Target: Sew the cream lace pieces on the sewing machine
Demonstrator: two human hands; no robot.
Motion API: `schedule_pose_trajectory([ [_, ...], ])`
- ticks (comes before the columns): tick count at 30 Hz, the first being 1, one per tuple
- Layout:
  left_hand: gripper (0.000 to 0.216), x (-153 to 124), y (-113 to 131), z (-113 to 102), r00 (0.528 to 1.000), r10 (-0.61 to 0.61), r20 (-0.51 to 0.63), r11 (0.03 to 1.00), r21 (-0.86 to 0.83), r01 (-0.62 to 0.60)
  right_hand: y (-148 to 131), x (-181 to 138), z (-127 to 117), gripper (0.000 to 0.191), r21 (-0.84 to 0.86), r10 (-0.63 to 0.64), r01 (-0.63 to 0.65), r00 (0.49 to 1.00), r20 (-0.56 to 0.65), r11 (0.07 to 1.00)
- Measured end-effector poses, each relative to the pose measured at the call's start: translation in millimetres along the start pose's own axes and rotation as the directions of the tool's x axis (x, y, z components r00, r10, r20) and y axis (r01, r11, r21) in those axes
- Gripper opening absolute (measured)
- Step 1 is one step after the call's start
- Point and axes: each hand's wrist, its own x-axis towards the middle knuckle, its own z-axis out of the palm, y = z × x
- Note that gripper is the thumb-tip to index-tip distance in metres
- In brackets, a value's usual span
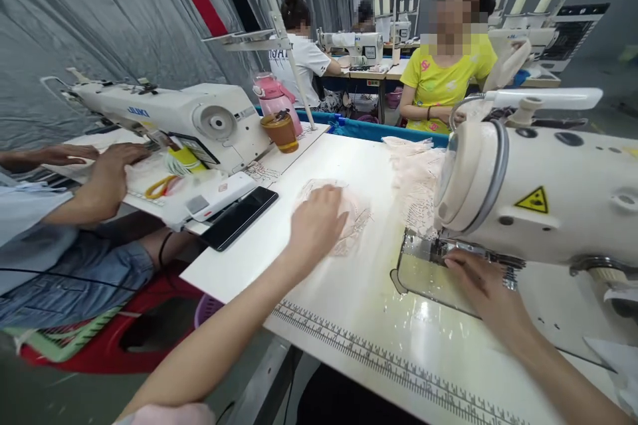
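My left hand lies on a sheer pale-pink fabric piece on the white table, thumb apart from the bent fingers. Most of that piece is hidden beneath the hand. At the presser foot of the sewing machine, my right hand has its thumb and fingertips drawn together. Whatever they may pinch is too small to make out. Behind the needle area, more sheer pink fabric lies bunched, reaching to the table's far edge.
A black phone lies at the table's left edge. Beyond it stand a brown cup, a pink bottle and a second sewing machine, where a co-worker's hands rest. Another person in a yellow shirt sits opposite. A ruler strip edges the table.
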Motion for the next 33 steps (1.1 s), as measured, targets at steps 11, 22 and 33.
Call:
schedule_pose_trajectory([
  [11,0.024,28.7,-24.9,-48.5,0.976,-0.195,-0.093,0.955,-0.246,0.167,7.5,1.9,5.2,0.025,-0.017,-0.136,0.135,0.986,-0.1,0.991],
  [22,0.019,-93.3,84.0,-22.0,0.73,0.662,0.169,0.702,-0.479,-0.526,-4.8,6.0,-4.1,0.02,0.016,-0.14,0.141,0.989,-0.051,0.99],
  [33,0.044,-74.9,63.5,0.4,0.813,0.574,-0.097,0.816,-0.018,-0.578,-7.8,-0.5,-0.6,0.028,-0.046,-0.661,0.673,0.736,0.145,0.739],
])
